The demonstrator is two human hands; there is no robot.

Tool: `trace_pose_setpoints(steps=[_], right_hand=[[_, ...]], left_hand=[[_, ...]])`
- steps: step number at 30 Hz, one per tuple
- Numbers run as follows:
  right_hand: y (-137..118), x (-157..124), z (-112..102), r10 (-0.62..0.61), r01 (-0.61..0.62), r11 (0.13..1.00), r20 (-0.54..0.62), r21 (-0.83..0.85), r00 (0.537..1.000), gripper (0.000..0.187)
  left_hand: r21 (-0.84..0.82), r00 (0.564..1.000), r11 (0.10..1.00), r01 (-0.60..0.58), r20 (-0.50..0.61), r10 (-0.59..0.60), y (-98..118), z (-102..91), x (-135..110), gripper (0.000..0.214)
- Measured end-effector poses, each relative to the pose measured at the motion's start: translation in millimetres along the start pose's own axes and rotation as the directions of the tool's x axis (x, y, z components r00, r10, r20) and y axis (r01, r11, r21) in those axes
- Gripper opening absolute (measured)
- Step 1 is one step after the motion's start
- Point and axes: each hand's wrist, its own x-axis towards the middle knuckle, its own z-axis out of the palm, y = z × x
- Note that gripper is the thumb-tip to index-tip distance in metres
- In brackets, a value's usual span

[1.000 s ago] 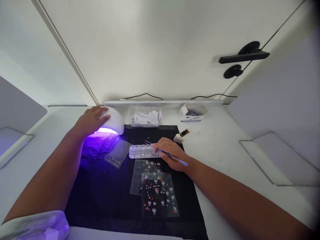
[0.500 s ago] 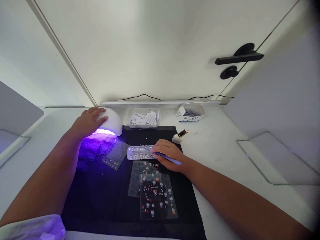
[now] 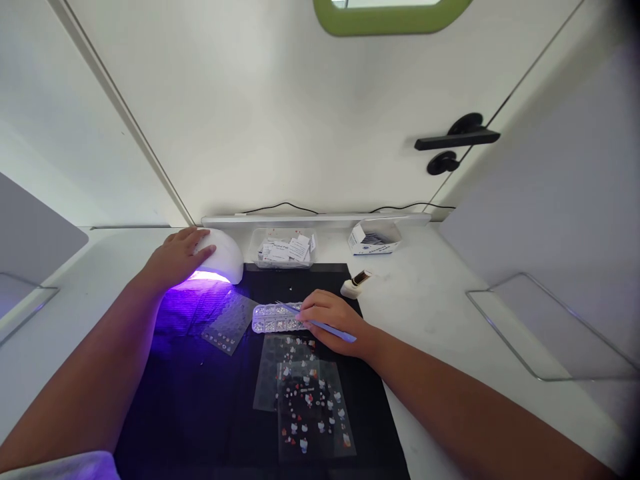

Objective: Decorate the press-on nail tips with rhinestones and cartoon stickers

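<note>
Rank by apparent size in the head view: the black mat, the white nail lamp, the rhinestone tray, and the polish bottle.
1. black mat, by far the largest.
2. white nail lamp, under the left hand.
3. rhinestone tray, partly hidden by the right hand; it may rival the lamp in length.
4. polish bottle, smallest.

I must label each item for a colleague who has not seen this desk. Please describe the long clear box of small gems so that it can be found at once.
Start at the black mat on the white table. Near its far middle, beside the right hand holding tweezers, lies the gem box. Unlike the flat sticker sheets near it, it is a narrow clear strip split into small compartments.
</note>
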Motion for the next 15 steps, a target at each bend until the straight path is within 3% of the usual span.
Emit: trace_pose_setpoints(steps=[9, 13, 15], right_hand=[[0, 2, 1, 0.018, -0.019, 0.997, -0.024, -0.071, 1.0, 0.02], [-3, 4, -2, -0.048, 0.039, 0.994, -0.088, -0.1, 0.995, 0.021], [-4, 3, -3, -0.025, 0.016, 0.997, -0.121, -0.074, 0.992, 0.019]], left_hand=[[0.035, 1.0, 0.999, -0.018, -0.011, 0.019, -6, 7.2, 4, 0.069], [0.06, 0.999, 0.997, -0.045, 0.019, 0.044, -1, 1.1, 0, 0.068], [0.079, 0.997, 0.994, -0.071, 0.033, 0.069, 2, -3.7, -3, 0.068]])
